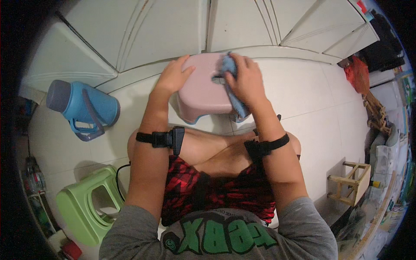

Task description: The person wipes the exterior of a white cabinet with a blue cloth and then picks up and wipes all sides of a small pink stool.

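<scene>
A pink plastic step stool (202,86) stands on the tiled floor in front of my crossed legs, with a hole in the middle of its top. My left hand (175,74) rests on the stool's left edge, thumb on the top and fingers over the far left corner. On the right side of the seat, my right hand (246,78) grips a blue cloth (230,66), slightly blurred. Part of the cloth hangs out below that hand, down over the stool's near right corner. My palm hides the cloth's middle.
White cabinet doors (162,32) rise just behind the stool. To the left a blue thermos jug (89,104) lies near a green plastic stool (78,204). On the right are a small wooden stool (352,182), a red bag (357,74) and cluttered shelving.
</scene>
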Action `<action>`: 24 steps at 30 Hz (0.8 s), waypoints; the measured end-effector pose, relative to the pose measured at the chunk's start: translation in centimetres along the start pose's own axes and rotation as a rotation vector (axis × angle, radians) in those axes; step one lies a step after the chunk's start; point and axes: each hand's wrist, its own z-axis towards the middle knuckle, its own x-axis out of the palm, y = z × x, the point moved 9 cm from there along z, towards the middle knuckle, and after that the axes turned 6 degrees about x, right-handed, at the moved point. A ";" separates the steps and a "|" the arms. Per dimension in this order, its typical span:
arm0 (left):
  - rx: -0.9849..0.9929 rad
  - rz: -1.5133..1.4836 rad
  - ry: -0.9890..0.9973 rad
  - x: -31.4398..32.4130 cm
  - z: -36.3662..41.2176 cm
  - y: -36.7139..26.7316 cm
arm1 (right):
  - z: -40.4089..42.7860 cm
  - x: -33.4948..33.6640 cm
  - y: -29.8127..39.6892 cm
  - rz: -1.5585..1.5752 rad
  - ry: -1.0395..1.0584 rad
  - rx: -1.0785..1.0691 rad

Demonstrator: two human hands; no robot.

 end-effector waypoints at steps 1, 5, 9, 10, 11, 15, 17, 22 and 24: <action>-0.006 0.004 -0.009 -0.2 -0.3 0.0 | 0.1 -0.4 -1.6 -0.011 -0.041 0.095; 0.019 -0.033 -0.040 -0.3 -0.7 0.2 | -0.5 -0.8 -2.4 0.004 -0.126 0.143; 0.016 0.028 -0.048 -0.1 -0.7 -0.2 | -1.0 0.5 1.7 0.091 -0.002 0.080; 0.045 0.033 -0.053 -0.1 -0.6 0.0 | -1.3 1.0 3.0 0.100 0.024 0.044; 0.041 0.034 -0.051 0.0 -0.3 0.5 | -1.5 1.3 4.0 0.104 0.027 0.045; 0.029 0.027 -0.022 -0.1 -0.2 0.0 | -2.3 2.1 8.1 0.182 0.107 -0.115; -0.018 0.023 0.002 0.2 -0.1 0.1 | -2.5 2.1 8.2 0.233 0.086 -0.125; -0.017 0.052 0.004 -0.3 -0.5 -0.2 | -1.8 2.1 6.4 0.193 0.074 -0.074; -0.023 0.042 0.001 -0.4 -0.6 -0.4 | -1.3 1.9 4.7 0.106 0.045 -0.012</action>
